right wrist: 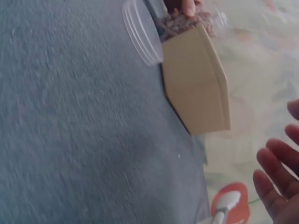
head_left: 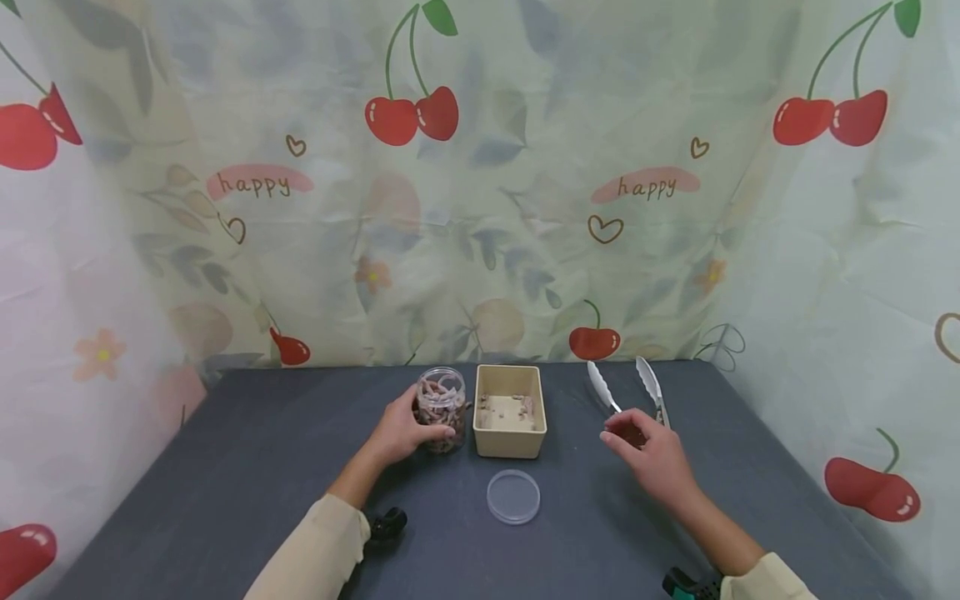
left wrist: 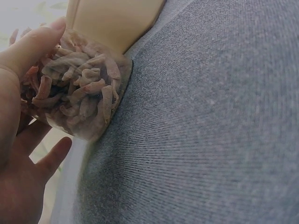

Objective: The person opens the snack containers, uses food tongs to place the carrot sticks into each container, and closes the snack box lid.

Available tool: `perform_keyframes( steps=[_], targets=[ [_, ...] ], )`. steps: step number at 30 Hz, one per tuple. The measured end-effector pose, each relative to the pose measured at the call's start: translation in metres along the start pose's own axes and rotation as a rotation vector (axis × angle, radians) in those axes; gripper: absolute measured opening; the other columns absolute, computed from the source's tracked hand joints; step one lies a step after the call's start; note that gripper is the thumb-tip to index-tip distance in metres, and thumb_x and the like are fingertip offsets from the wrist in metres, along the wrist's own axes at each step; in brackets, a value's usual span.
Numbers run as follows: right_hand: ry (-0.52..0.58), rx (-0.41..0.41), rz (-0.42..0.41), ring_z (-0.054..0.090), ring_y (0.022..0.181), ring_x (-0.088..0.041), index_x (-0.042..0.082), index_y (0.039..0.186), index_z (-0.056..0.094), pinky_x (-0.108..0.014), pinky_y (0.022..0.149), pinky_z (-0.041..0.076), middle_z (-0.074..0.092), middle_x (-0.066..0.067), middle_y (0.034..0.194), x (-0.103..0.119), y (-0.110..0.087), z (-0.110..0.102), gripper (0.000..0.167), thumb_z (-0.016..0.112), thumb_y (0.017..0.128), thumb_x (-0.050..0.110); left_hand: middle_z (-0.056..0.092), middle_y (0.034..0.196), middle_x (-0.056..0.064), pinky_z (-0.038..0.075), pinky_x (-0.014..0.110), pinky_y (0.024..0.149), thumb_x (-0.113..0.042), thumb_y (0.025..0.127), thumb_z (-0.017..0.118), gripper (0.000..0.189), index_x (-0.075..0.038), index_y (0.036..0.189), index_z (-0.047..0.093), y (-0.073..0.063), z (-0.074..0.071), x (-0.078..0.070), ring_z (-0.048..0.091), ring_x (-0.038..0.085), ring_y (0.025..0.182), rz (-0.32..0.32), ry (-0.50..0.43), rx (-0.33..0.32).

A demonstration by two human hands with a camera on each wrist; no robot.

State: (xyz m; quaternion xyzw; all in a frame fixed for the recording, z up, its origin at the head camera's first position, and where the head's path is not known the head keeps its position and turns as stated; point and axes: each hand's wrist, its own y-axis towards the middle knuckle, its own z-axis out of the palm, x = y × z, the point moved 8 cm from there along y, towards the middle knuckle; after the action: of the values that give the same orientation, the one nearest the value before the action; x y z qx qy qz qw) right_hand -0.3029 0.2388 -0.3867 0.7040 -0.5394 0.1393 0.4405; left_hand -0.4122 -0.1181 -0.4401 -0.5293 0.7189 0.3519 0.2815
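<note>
My left hand [head_left: 396,427] grips a clear jar [head_left: 442,398] filled with pinkish-brown curled strips, thumb across its near side. Close up in the left wrist view, the strips show through the wall of the jar [left wrist: 79,88]. Right beside the jar stands a beige rectangular box [head_left: 510,444], with a few small bits on its floor. At the right, my right hand [head_left: 656,458] hovers by white-tipped tongs [head_left: 602,386], overlapping their near part in the head view. Its fingers [right wrist: 273,161] are loosely bent and spread in the right wrist view, holding nothing.
A round clear lid [head_left: 513,497] lies on the dark grey table [head_left: 555,550] in front of the box. Behind the table's far edge hangs a cherry-patterned curtain [head_left: 480,250], which also runs along both sides.
</note>
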Motion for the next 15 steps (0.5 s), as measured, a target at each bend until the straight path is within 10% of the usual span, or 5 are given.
perform_keyframes(
  steps=[15],
  targets=[
    [0.149,0.330,-0.218,0.063,0.100,-0.028,0.006,0.119,0.065,-0.045,0.085,0.050,0.067,-0.005,0.113,0.036,-0.003,0.068,0.035,0.074,0.088,0.020,0.058,0.126,0.012,0.042,0.046,0.094,-0.039,0.070,0.088,0.094,-0.006,0.144,0.041,0.000,0.000,0.001,0.054,0.027,0.113,-0.017,0.002,0.003]
  ],
)
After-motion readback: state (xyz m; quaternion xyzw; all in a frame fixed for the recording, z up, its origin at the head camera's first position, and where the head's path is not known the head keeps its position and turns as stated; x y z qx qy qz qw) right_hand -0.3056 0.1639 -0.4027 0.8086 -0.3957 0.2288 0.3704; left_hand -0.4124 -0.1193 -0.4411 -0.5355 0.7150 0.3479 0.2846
